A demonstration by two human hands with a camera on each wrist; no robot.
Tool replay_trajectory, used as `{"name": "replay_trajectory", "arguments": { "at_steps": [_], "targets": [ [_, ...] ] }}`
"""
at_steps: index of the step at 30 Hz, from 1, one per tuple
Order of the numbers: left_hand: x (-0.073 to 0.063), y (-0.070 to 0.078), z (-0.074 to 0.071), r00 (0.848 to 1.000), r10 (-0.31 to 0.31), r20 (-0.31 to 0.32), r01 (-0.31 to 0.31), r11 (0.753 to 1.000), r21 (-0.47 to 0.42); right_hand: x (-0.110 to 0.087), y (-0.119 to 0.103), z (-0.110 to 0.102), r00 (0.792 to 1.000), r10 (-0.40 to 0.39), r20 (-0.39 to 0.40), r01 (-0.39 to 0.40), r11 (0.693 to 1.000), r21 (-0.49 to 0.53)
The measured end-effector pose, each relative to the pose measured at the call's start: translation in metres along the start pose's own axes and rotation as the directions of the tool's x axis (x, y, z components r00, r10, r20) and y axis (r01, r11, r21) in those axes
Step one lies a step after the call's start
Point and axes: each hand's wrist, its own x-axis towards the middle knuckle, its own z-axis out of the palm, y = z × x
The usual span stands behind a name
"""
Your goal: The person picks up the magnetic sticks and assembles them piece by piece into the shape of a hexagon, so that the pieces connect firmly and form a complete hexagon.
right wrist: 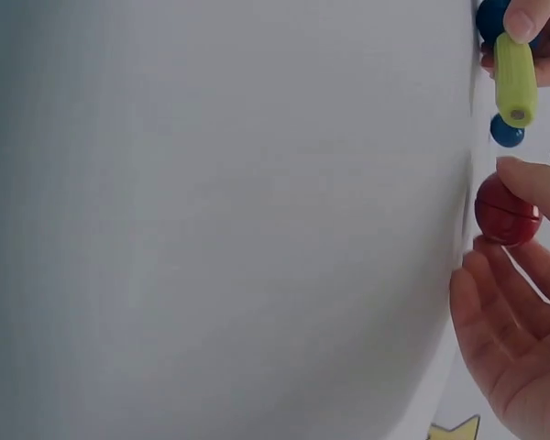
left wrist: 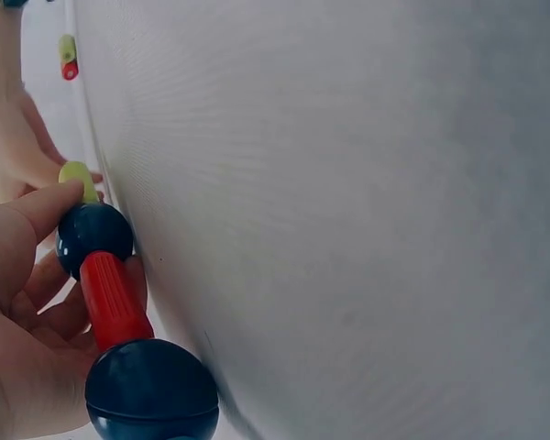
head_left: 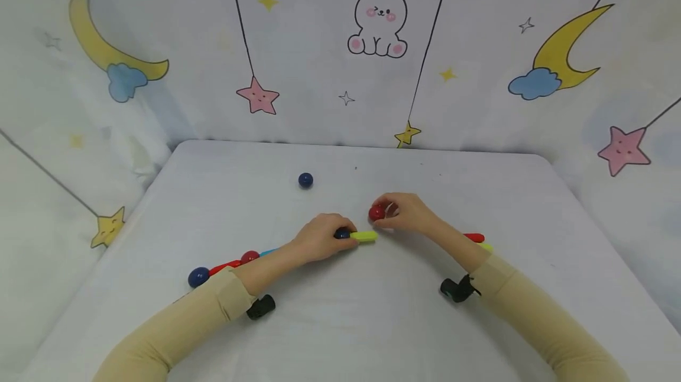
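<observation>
Near the middle of the table my left hand (head_left: 324, 237) grips a dark blue ball (left wrist: 93, 236). A yellow-green rod (head_left: 364, 236) sticks out of that ball to the right, and a red rod (left wrist: 115, 298) joins it to another dark blue ball (left wrist: 152, 390). Toward the left in the head view, the row shows a light blue rod (head_left: 268, 252), a red ball (head_left: 250, 257), a red rod (head_left: 224, 267) and an end blue ball (head_left: 199, 277); my left arm covers part of it. My right hand (head_left: 407, 211) pinches a red ball (right wrist: 508, 211) just beyond the yellow-green rod's tip.
A loose dark blue ball (head_left: 305, 180) lies toward the back of the white table (head_left: 362, 323). Beside my right forearm are a red rod (head_left: 474, 238) and a yellow-green rod (head_left: 486, 247), partly hidden. A patterned curtain (head_left: 319, 33) hangs behind the table's far edge.
</observation>
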Motion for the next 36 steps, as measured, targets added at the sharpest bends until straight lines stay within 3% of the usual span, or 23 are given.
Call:
{"name": "replay_trajectory", "arguments": {
  "at_steps": [8, 19, 26, 30, 36],
  "targets": [
    [0.006, -0.002, 0.0, 1.0, 0.009, -0.016, -0.009, 1.0, -0.012, -0.03, 0.007, 0.0, 1.0, 0.016, -0.022, -0.016, 1.0, 0.026],
    [0.014, -0.005, 0.002, 1.0, 0.004, -0.028, -0.005, 1.0, -0.016, -0.032, 0.002, 0.006, 0.999, 0.013, -0.029, -0.011, 0.999, 0.044],
    [0.017, -0.006, 0.0, 1.0, 0.017, -0.025, -0.017, 1.0, -0.003, -0.018, -0.003, 0.009, 0.989, -0.145, 0.038, 0.144, 0.989, 0.043],
    [0.015, -0.011, -0.006, 1.0, -0.02, 0.005, 0.02, 0.999, -0.026, -0.015, -0.007, 0.008, 0.98, -0.196, 0.037, 0.197, 0.98, -0.014],
    [-0.006, -0.028, -0.03, 0.99, -0.125, 0.061, 0.125, 0.992, 0.0, -0.014, 0.002, -0.001, 0.992, -0.125, 0.024, 0.126, 0.992, -0.022]
  ]
}}
